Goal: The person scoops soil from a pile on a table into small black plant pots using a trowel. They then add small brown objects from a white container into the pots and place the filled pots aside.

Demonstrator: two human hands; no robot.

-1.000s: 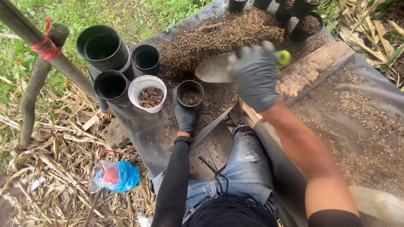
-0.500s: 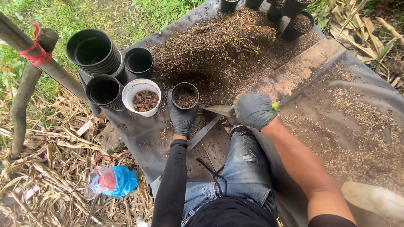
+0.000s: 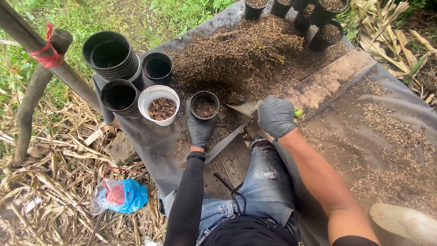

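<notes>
While the left hand (image 3: 200,126), gloved in black, clasps the side of a small black pot (image 3: 204,105) partly filled with husk mix, the right hand (image 3: 276,116), also gloved, is closed around the green-ended handle of a trowel (image 3: 244,108) whose blade lies low, just right of the pot, tip toward it; step in hand, as judged: filling the pot with potting medium, between scoops; next move would call for loading the blade from the heap of brown husk medium (image 3: 255,52) beyond the pot and tipping it over the rim without spilling; pot: round, thin plastic, upright on the dark sheet (image 3: 150,141), touching the left palm; white cup (image 3: 158,105) holding brown lumps, just left of the pot; stacks of empty black pots (image 3: 114,59) farther left; filled pots (image 3: 325,27) well beyond the pot, at the heap's far edge; blue plastic bag (image 3: 120,196) on dry leaves, well nearer and left of the pot
</notes>
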